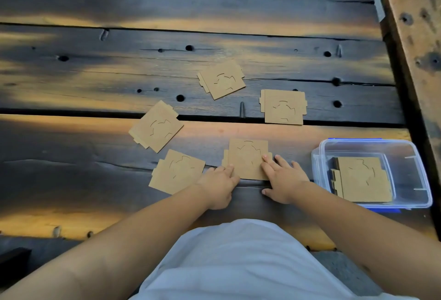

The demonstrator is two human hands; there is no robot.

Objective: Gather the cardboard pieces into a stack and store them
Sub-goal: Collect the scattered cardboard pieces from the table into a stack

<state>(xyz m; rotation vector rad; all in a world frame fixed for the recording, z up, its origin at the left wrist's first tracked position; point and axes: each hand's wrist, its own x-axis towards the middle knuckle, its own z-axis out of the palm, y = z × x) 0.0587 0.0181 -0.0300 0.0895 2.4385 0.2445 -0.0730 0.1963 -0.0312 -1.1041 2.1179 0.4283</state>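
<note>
Five cardboard pieces lie flat on the dark plank table (95, 65), each a near-square card with small tabs on one side and curved die-cut slits in its face. The near card (247, 159) sits squarely, its tabs toward 9 o'clock, straight ahead of the person at 12 o'clock. The left hand (218, 186) rests beside its left edge, fingers (228, 168) loosely spread and touching the card's lower left corner; it grips nothing. The right hand (282, 180) lies flat with fingers (268, 160) spread wide, the tips pressing on the card's right edge. A second card (177, 172) lies at 9 o'clock from the left hand, turned slightly clockwise. A third (156, 126) at 10 o'clock is turned about diagonal, tabs toward 7 o'clock. A fourth (222, 79) at 12 o'clock is tilted, tabs toward 9. A fifth (283, 106) at 1 o'clock sits nearly square. At 3 o'clock a clear plastic box (372, 147) holds a stack (362, 180) of cards, tabs toward 9.
</note>
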